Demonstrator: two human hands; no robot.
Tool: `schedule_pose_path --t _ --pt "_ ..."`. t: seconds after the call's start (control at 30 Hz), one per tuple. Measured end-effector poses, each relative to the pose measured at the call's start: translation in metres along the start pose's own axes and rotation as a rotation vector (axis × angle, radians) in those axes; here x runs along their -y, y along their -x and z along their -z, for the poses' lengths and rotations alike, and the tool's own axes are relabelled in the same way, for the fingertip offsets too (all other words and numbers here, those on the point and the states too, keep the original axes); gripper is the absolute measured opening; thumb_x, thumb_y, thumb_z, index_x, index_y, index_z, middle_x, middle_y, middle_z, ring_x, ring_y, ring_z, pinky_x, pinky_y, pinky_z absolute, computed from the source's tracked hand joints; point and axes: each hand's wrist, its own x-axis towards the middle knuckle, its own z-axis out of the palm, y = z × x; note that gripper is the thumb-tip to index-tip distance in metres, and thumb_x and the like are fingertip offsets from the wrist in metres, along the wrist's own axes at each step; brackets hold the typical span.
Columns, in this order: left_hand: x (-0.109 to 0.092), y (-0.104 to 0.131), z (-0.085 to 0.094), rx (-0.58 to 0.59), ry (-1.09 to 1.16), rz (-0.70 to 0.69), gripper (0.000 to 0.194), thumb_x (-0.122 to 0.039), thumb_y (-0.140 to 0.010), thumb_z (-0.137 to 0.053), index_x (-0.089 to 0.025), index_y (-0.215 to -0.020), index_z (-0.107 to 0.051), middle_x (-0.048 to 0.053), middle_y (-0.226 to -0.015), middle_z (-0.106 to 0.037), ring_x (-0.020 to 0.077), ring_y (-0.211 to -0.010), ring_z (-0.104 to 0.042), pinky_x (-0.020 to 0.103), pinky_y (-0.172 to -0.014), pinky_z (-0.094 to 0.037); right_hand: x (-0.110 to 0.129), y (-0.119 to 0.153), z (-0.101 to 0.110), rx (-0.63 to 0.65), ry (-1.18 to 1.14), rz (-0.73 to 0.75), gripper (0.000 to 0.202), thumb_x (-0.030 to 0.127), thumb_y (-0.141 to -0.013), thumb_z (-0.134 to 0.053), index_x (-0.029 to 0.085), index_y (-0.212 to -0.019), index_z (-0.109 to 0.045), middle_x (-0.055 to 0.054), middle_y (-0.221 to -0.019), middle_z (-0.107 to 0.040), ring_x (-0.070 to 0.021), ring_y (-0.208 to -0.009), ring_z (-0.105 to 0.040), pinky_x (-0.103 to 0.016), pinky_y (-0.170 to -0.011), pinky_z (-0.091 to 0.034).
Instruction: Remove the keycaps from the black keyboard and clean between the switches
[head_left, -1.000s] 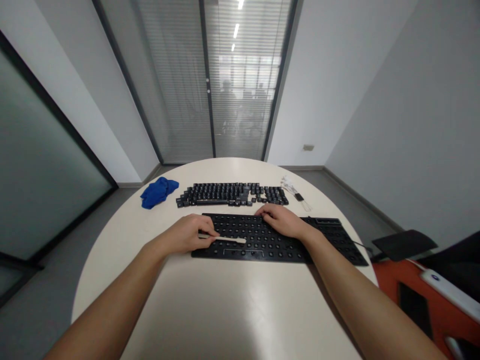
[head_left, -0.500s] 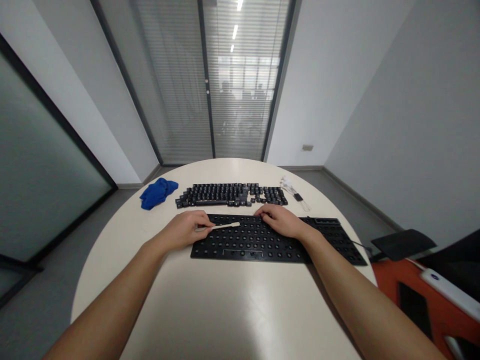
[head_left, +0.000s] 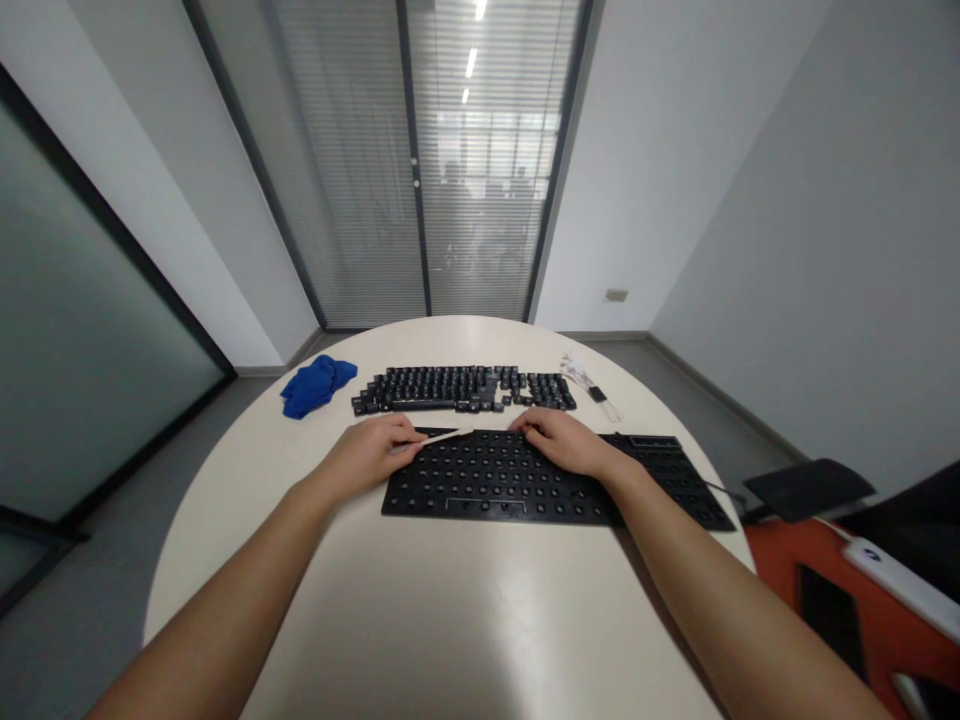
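A black keyboard base [head_left: 495, 480] with its keycaps off lies flat on the table, rows of small switches showing. Between its thumb and fingers my left hand [head_left: 373, 450] pinches a slim white brush [head_left: 448, 436], whose tip is over the far edge of the base. My right hand [head_left: 559, 440] rests on the base right of the middle, its bent fingers closed at the far edge. Behind the base, loose black keycaps [head_left: 435, 385] are laid out in keyboard order, touched by neither hand.
A crumpled blue cloth [head_left: 319, 385] lies at the back left of the round table [head_left: 450, 620]. At the back right are a wire keycap puller [head_left: 598, 394] and a clear, crinkled item [head_left: 571, 365]. An orange chair [head_left: 780, 570] stands at the right.
My left hand has shifted slightly away from me, and the brush tip has moved from the upper switch rows to the base's far edge. My right hand has stayed in place.
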Motion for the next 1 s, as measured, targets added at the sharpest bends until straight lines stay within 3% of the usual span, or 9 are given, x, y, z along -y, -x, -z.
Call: schedule_pose_path --t 0.2,0.4,0.73,1.0 --pt "-0.001 0.000 0.002 -0.001 -0.007 0.030 0.024 -0.032 -0.091 -0.056 -0.027 -0.101 -0.077 0.003 -0.098 -0.071 0.0193 -0.089 -0.064 0.027 -0.075 -0.045 -0.002 0.001 0.000 -0.006 -0.011 0.007 0.028 0.012 -0.091 -0.047 0.018 -0.104 -0.070 -0.009 -0.106 -0.072 -0.0231 -0.100 -0.066 -0.037 -0.093 -0.049" --pt "0.005 0.001 0.004 -0.076 -0.024 0.087 0.020 -0.030 -0.086 -0.059 -0.023 -0.091 -0.077 0.003 -0.094 -0.072 0.0177 -0.079 -0.063 0.027 -0.072 -0.045 -0.002 0.001 -0.001 0.000 -0.005 0.001 0.027 0.013 -0.091 -0.047 0.017 -0.105 -0.070 -0.010 -0.107 -0.072 -0.0231 -0.100 -0.065 -0.037 -0.093 -0.049" --pt "-0.002 0.000 -0.001 -0.010 0.041 -0.018 0.020 -0.023 -0.087 -0.060 -0.024 -0.096 -0.077 0.003 -0.094 -0.071 0.0190 -0.088 -0.063 0.028 -0.078 -0.046 -0.001 0.001 0.000 -0.012 -0.010 0.001 0.027 0.012 -0.090 -0.048 0.019 -0.104 -0.070 -0.008 -0.106 -0.072 -0.0226 -0.100 -0.066 -0.037 -0.093 -0.050" --pt "-0.010 0.000 -0.003 0.048 0.057 -0.093 0.020 -0.025 -0.090 -0.060 -0.026 -0.100 -0.077 0.002 -0.094 -0.069 0.0162 -0.084 -0.064 0.026 -0.073 -0.045 -0.001 0.000 0.000 -0.001 -0.013 -0.007 0.027 0.013 -0.091 -0.048 0.017 -0.105 -0.070 -0.009 -0.107 -0.072 -0.0230 -0.100 -0.066 -0.037 -0.093 -0.050"
